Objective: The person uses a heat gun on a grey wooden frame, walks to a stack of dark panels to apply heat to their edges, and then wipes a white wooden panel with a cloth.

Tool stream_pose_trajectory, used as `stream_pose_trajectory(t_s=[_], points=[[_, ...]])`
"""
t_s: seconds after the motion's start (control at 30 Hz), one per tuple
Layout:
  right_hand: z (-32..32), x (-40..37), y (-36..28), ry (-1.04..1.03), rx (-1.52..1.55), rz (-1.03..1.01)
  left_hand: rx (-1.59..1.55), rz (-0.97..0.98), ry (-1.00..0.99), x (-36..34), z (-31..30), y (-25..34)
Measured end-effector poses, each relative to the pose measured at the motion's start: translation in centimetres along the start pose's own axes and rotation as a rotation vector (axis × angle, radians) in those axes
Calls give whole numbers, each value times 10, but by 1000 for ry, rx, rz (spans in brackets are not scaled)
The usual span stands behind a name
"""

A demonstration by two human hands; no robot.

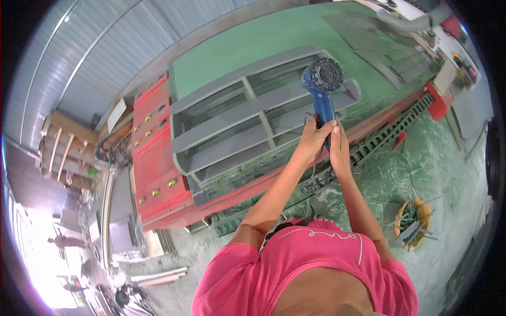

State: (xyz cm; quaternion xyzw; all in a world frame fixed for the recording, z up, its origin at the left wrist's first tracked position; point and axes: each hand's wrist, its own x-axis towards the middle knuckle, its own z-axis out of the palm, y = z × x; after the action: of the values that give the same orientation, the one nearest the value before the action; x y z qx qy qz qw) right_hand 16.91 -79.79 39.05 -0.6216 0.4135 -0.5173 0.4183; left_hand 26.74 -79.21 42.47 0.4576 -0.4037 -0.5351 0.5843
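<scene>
A blue power tool [322, 87] with a round black end is held up in front of me. My left hand [312, 139] and my right hand [339, 147] both grip its handle from below, side by side. A thin cord hangs down from the handle between my arms. Behind the tool lies a grey shelf-like frame [253, 118] with several long slots, resting on a green machine bed [237, 52].
A red machine cabinet [155, 152] stands left of the frame. A black cable chain [390, 137] runs along the machine's red side. An orange cable reel [411, 221] lies on the dusty floor at right. Stacked wooden boards [66, 150] sit far left.
</scene>
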Motion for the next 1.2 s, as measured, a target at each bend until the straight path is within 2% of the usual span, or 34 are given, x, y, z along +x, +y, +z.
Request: stream_pose_trajectory(t_s=[0.13,0.2,0.4,0.53,0.57,0.7,0.8,0.9,1.13,1.2], points=[[52,-36,-34,-176,77,-7,-26,28,201,-57,-50,18],[81,-52,-44,-315,175,61,-41,18,289,-85,-80,24],[182,-86,-44,-514,194,-52,-38,200,609,-149,-163,37],[223,-108,-57,-639,222,-56,-51,166,712,-177,-209,32],[225,-113,-68,-681,245,-2,-48,160,731,-183,-213,34],[240,-123,-63,-726,222,-28,-35,154,742,-198,-229,31],[250,-132,-53,-626,183,-39,-95,212,718,-199,-232,26],[243,-133,-60,-678,246,12,-100,191,675,-201,-235,22],[234,-135,-46,-569,234,-12,-66,151,601,-193,-225,20],[227,-132,-46,-596,256,10,-49,150,583,-190,-220,20]])
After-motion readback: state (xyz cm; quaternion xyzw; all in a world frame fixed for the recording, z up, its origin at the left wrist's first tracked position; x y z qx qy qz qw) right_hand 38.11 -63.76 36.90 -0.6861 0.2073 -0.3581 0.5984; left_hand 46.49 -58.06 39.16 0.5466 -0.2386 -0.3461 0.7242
